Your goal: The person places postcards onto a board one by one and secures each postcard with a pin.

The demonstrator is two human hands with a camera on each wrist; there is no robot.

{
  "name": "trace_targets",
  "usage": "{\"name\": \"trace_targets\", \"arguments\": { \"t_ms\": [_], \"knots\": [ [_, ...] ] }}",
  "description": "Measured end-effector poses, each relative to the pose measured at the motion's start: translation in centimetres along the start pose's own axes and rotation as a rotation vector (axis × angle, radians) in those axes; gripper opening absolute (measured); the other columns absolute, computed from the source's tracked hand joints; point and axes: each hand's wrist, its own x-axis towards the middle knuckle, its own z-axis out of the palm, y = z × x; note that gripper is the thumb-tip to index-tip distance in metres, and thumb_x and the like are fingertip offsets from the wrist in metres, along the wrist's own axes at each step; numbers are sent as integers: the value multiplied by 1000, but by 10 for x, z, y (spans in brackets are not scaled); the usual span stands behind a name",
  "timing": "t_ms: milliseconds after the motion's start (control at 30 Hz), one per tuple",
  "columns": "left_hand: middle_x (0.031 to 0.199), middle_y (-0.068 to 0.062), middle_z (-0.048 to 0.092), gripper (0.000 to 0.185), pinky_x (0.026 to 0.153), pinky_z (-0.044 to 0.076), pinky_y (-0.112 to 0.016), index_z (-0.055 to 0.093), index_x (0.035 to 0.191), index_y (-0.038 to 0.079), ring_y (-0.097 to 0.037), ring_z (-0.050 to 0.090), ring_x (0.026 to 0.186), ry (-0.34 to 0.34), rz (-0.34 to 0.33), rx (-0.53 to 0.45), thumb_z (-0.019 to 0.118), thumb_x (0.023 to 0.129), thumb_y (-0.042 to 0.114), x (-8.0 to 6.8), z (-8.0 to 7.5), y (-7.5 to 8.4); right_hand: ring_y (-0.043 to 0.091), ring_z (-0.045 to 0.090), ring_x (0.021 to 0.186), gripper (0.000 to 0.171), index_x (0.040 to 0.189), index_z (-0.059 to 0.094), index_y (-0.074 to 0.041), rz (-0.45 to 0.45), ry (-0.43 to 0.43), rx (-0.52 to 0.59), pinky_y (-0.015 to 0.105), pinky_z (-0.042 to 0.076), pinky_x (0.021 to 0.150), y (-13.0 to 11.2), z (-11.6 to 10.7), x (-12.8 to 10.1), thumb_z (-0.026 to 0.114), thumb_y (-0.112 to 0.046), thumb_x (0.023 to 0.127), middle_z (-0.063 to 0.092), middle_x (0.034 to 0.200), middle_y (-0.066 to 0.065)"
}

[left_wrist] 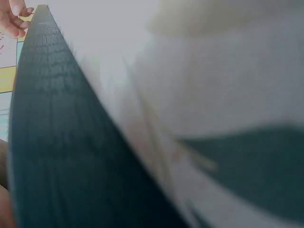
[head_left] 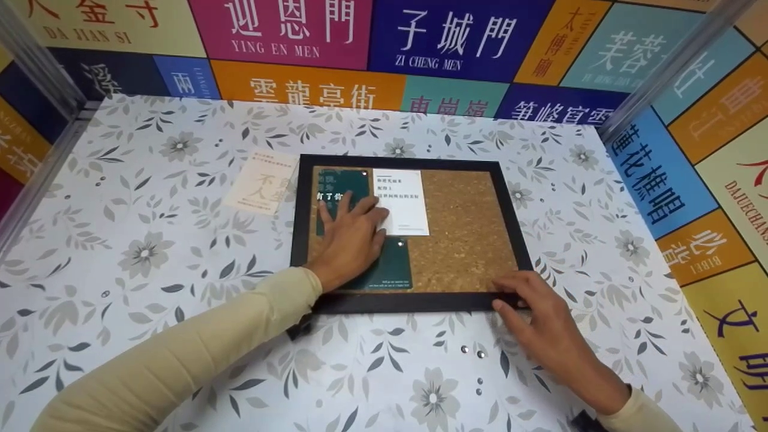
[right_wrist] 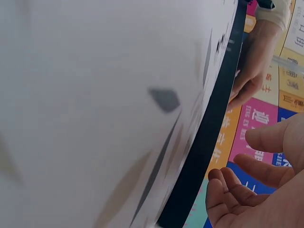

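Observation:
A black-framed cork board (head_left: 468, 240) lies on the table. My left hand (head_left: 351, 243) rests on it with fingers spread, over a dark green card (head_left: 354, 180) at upper left and the left edge of a white card (head_left: 405, 210). Another dark green card (head_left: 393, 267) sits below, partly hidden by that hand. Small round silver tacks show near the tops of both green cards. At the board's near right corner my right hand (head_left: 543, 315) touches the black frame, thumb by its front edge; in the right wrist view its fingers (right_wrist: 261, 171) curve loosely with nothing between them.
A beige printed card (head_left: 262, 183) lies left of the board, close to its frame. Several small silver tacks (head_left: 480, 354) lie on the flower-patterned tablecloth (head_left: 180, 252) in front. Colourful lettered panels (head_left: 444, 36) stand behind and to the sides, with metal posts (head_left: 666, 66) at the corners.

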Motion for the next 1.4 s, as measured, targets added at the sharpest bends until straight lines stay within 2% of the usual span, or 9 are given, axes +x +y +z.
{"name": "trace_targets", "arguments": {
  "t_ms": [267, 400, 800, 1033, 1233, 1400],
  "knots": [
    [169, -11, 49, 36, 119, 2, -89, 70, 147, 16, -55, 24, 162, -2, -3, 6, 66, 112, 22, 0, 0, 0, 32, 70, 122, 36, 125, 79, -2, -25, -15, 9, 6, 37, 110, -14, 3, -7, 86, 6, 90, 73, 128, 8],
    [168, -11, 50, 35, 119, 2, -89, 71, 146, 15, -55, 25, 162, 6, 0, 4, 67, 111, 22, 0, 1, 0, 28, 69, 124, 34, 125, 79, -5, -27, -40, 8, 6, 37, 109, -20, 5, -12, 86, 2, 92, 72, 130, 6],
    [167, -11, 52, 34, 119, 3, -89, 72, 144, 15, -55, 24, 162, 13, 0, -1, 67, 111, 20, -2, -1, 2, 21, 68, 113, 40, 119, 81, -6, -218, 9, -36, 10, 43, 104, -26, 12, -24, 92, 5, 82, 72, 123, 4],
    [167, -12, 52, 34, 120, 4, -89, 72, 144, 15, -56, 26, 162, 19, 2, 0, 68, 111, 20, -1, 0, 2, 18, 67, 114, 38, 117, 82, -11, -238, -28, -81, 11, 44, 105, -33, 12, -31, 94, -1, 83, 72, 124, 0],
    [167, -11, 52, 35, 120, 3, -89, 72, 145, 15, -55, 26, 161, 17, 0, -2, 68, 111, 20, -1, 0, 2, 14, 67, 110, 32, 111, 82, -18, -284, -61, -159, 20, 51, 98, -39, 12, -38, 94, -7, 84, 71, 120, -4],
    [167, -10, 51, 35, 120, 1, -89, 71, 146, 15, -55, 24, 162, 4, -5, 0, 68, 111, 21, 0, 0, 1, 13, 66, 110, 32, 109, 83, -19, -294, -85, -180, 22, 50, 97, -40, 12, -43, 95, -7, 82, 70, 121, -5]
  ]
}}
